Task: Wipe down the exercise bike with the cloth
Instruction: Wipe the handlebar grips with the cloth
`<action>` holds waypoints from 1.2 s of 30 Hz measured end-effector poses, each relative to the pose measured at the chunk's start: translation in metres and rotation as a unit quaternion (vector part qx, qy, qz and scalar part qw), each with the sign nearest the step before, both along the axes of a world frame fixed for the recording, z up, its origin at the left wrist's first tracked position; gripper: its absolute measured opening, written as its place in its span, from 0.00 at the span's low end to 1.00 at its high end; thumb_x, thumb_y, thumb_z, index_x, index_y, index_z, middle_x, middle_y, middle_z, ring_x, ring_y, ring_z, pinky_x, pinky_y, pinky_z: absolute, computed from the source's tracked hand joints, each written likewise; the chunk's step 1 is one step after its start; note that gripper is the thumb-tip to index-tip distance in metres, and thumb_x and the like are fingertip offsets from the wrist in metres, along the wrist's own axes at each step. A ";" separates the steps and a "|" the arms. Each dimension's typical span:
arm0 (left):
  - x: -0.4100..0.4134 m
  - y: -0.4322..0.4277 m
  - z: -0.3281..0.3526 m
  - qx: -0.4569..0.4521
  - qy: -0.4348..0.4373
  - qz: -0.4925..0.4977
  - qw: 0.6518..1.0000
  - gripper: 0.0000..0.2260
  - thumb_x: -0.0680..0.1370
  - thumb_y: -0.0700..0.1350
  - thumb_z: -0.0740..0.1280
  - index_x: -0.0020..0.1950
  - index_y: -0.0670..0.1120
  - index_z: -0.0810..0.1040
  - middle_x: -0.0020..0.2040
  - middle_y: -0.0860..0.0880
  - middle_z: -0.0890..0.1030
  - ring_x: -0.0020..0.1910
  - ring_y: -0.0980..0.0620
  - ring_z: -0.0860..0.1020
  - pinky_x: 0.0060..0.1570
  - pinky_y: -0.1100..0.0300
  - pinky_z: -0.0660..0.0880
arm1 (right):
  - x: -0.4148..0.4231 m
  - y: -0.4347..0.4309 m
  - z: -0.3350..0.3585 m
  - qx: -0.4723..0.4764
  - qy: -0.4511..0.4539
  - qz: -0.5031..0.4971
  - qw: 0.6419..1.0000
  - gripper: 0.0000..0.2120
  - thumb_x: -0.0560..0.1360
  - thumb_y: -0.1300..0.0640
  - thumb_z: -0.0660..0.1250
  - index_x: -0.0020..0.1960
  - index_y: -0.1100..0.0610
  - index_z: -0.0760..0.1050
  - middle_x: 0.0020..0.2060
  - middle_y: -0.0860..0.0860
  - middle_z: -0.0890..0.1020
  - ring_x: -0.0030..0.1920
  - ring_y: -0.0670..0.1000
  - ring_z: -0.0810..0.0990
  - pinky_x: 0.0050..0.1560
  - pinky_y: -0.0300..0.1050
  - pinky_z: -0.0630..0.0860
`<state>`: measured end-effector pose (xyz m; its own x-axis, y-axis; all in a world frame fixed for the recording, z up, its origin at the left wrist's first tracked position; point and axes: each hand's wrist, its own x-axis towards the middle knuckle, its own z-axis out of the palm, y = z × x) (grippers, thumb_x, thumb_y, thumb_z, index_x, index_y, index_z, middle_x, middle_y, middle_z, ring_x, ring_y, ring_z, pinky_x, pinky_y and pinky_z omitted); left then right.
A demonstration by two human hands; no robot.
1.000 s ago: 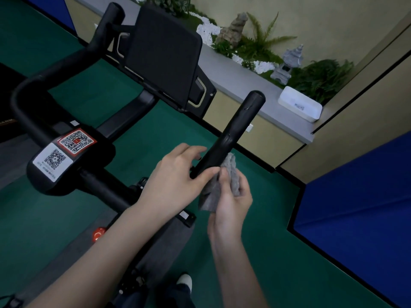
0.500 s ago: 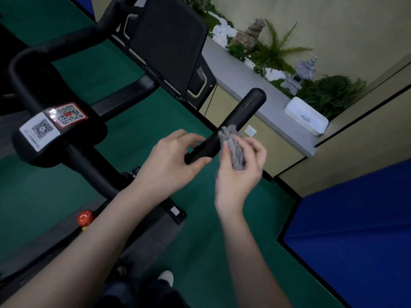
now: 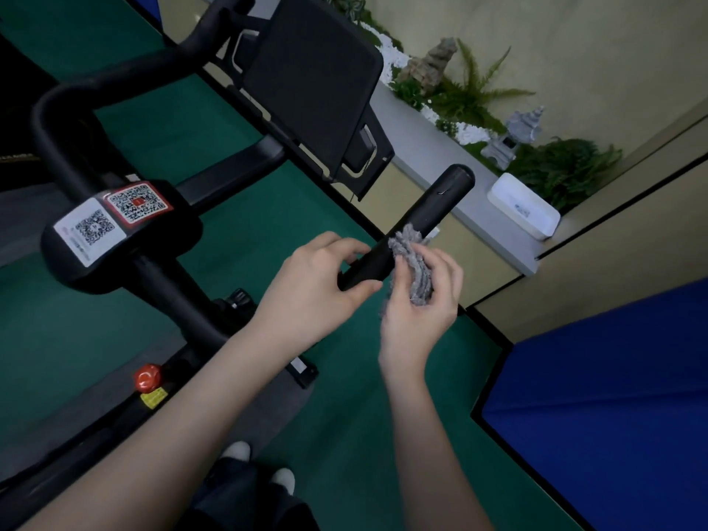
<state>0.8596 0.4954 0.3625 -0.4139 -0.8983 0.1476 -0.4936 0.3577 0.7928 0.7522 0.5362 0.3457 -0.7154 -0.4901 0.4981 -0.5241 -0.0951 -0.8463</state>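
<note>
Cloth (image 3: 415, 262) bunched btwn R hand (image 3: 419, 306) fingers (image 3: 446, 272), touching handlebar (image 3: 436, 208) L hand (image 3: 314, 291) grips.

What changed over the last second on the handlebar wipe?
The right hand, holding the cloth, moved up along the handlebar toward its free end. The cloth hung below the bar before and is now bunched against its side. Nothing was taken hold of or let go. The left hand keeps its grip on the bar's lower part.

Left hand (image 3: 318, 285) grips the black cylindrical handlebar (image 3: 417, 224); right hand (image 3: 421, 300) presses a crumpled grey cloth (image 3: 412, 258) against it.
</note>
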 end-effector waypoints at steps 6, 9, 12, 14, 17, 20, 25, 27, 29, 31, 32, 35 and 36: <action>0.000 -0.003 0.004 0.022 0.014 -0.002 1.000 0.17 0.71 0.52 0.73 0.59 0.53 0.78 0.49 0.54 0.77 0.46 0.51 0.76 0.51 0.57 0.74 | -0.019 -0.010 0.022 0.066 0.170 -0.002 0.983 0.10 0.69 0.72 0.72 0.50 0.67 0.81 0.46 0.63 0.77 0.47 0.51 0.77 0.50 0.25 0.70; -0.001 -0.003 0.005 0.036 0.021 -0.005 0.999 0.18 0.71 0.53 0.73 0.60 0.53 0.78 0.51 0.54 0.77 0.47 0.50 0.77 0.51 0.54 0.75 | -0.036 -0.025 0.043 0.065 0.215 -0.049 0.973 0.10 0.69 0.70 0.72 0.51 0.66 0.81 0.46 0.63 0.78 0.49 0.50 0.76 0.51 0.22 0.66; 0.001 -0.003 0.005 0.044 0.025 -0.015 0.999 0.19 0.72 0.54 0.72 0.62 0.52 0.77 0.52 0.53 0.76 0.48 0.49 0.77 0.51 0.52 0.75 | -0.042 -0.031 0.053 0.078 0.245 -0.054 0.965 0.10 0.70 0.70 0.72 0.51 0.65 0.82 0.46 0.62 0.78 0.49 0.57 0.77 0.51 0.32 0.71; 0.001 -0.003 0.005 0.044 0.025 -0.020 0.999 0.20 0.72 0.54 0.72 0.62 0.51 0.76 0.53 0.52 0.76 0.49 0.48 0.77 0.52 0.51 0.75 | -0.037 -0.026 0.050 0.099 0.305 -0.022 0.947 0.10 0.68 0.70 0.73 0.49 0.64 0.82 0.45 0.60 0.80 0.48 0.59 0.78 0.48 0.43 0.74; 0.001 -0.005 0.006 0.041 0.027 -0.028 0.998 0.21 0.72 0.55 0.72 0.63 0.51 0.76 0.54 0.52 0.76 0.50 0.48 0.77 0.52 0.51 0.75 | -0.033 -0.015 0.050 0.150 0.390 0.077 0.905 0.11 0.67 0.71 0.73 0.48 0.62 0.83 0.44 0.56 0.83 0.47 0.59 0.77 0.49 0.38 0.71; 0.003 -0.010 0.005 0.046 0.032 -0.038 0.998 0.21 0.71 0.56 0.73 0.62 0.51 0.77 0.52 0.53 0.76 0.48 0.50 0.77 0.49 0.53 0.76 | -0.038 -0.020 0.066 0.193 0.420 0.125 0.878 0.12 0.67 0.70 0.72 0.48 0.61 0.83 0.44 0.55 0.83 0.47 0.58 0.77 0.49 0.36 0.68; 0.005 -0.017 0.001 0.083 0.054 -0.051 0.994 0.20 0.69 0.56 0.74 0.59 0.53 0.79 0.48 0.57 0.75 0.41 0.56 0.73 0.47 0.57 0.75 | -0.039 -0.032 0.082 0.227 0.411 0.099 0.877 0.09 0.69 0.67 0.73 0.49 0.61 0.83 0.43 0.55 0.83 0.47 0.58 0.78 0.48 0.38 0.67; 0.005 -0.019 0.000 0.103 0.068 -0.050 0.991 0.20 0.68 0.56 0.75 0.59 0.54 0.79 0.48 0.57 0.76 0.42 0.56 0.74 0.47 0.58 0.75 | -0.036 -0.033 0.084 0.260 0.421 0.136 0.858 0.08 0.69 0.68 0.72 0.48 0.61 0.83 0.42 0.54 0.83 0.48 0.57 0.78 0.49 0.42 0.70; 0.005 -0.021 -0.002 0.129 0.084 -0.045 0.987 0.20 0.67 0.55 0.76 0.57 0.53 0.80 0.48 0.56 0.77 0.42 0.56 0.75 0.47 0.61 0.74 | -0.031 -0.035 0.086 0.303 0.424 0.175 0.835 0.07 0.69 0.67 0.72 0.46 0.60 0.82 0.41 0.51 0.83 0.48 0.55 0.77 0.47 0.43 0.72; 0.005 -0.022 -0.004 0.148 0.095 -0.042 0.984 0.19 0.67 0.54 0.77 0.56 0.52 0.81 0.48 0.55 0.79 0.41 0.57 0.74 0.46 0.62 0.73 | -0.027 -0.040 0.088 0.343 0.428 0.203 0.811 0.07 0.69 0.66 0.72 0.45 0.58 0.81 0.38 0.48 0.81 0.47 0.54 0.76 0.46 0.45 0.72; 0.005 -0.023 -0.004 0.157 0.099 -0.041 0.982 0.19 0.66 0.54 0.77 0.55 0.52 0.81 0.47 0.55 0.79 0.40 0.58 0.74 0.45 0.63 0.72 | -0.025 -0.043 0.090 0.359 0.434 0.211 0.799 0.07 0.69 0.66 0.71 0.45 0.58 0.82 0.38 0.48 0.80 0.47 0.54 0.76 0.47 0.46 0.71; 0.006 -0.024 -0.005 0.192 0.116 -0.040 0.974 0.20 0.66 0.53 0.77 0.56 0.51 0.81 0.47 0.56 0.80 0.41 0.59 0.75 0.45 0.64 0.72 | -0.020 -0.049 0.092 0.395 0.460 0.223 0.763 0.06 0.70 0.63 0.71 0.45 0.55 0.82 0.39 0.50 0.82 0.47 0.54 0.77 0.54 0.50 0.69; 0.006 -0.024 -0.006 0.202 0.120 -0.040 0.971 0.20 0.66 0.52 0.78 0.56 0.51 0.81 0.47 0.56 0.80 0.40 0.59 0.75 0.45 0.65 0.71 | -0.019 -0.050 0.093 0.403 0.465 0.224 0.756 0.06 0.70 0.63 0.70 0.46 0.56 0.82 0.39 0.51 0.83 0.48 0.54 0.77 0.54 0.50 0.70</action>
